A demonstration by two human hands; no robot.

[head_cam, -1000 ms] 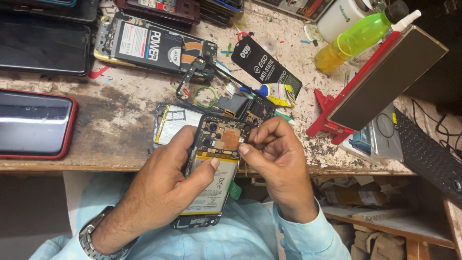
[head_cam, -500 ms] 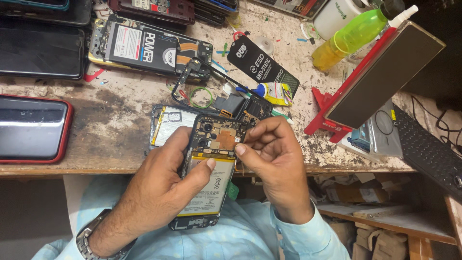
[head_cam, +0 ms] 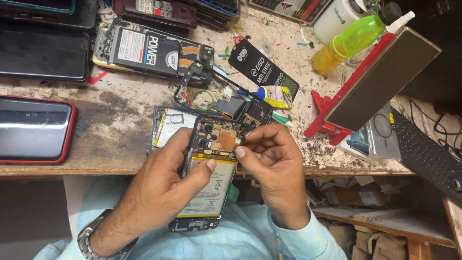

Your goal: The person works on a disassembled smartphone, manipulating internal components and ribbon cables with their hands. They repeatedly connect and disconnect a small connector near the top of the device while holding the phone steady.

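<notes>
My left hand (head_cam: 161, 190) grips an opened phone (head_cam: 208, 192) with its back cover off, thumb resting on the pale battery. The circuit board and copper patch show at the phone's top end. My right hand (head_cam: 274, 166) pinches with thumb and forefinger at the board's right edge; whether it holds a small part I cannot tell. The phone is held just in front of the worn wooden bench edge (head_cam: 96, 168). A metal watch (head_cam: 89, 236) sits on my left wrist.
Another opened phone (head_cam: 166, 126) lies under the held one. A red-cased phone (head_cam: 33, 130) lies left, a dismantled phone with black battery (head_cam: 149, 50) behind. A black packet (head_cam: 262, 67), green bottle (head_cam: 353, 41), red stand with a tablet (head_cam: 380, 82) and a keyboard (head_cam: 426, 154) stand right.
My hands and the opened phone stay in nearly the same place. The right fingers have shifted slightly at the board's edge.
</notes>
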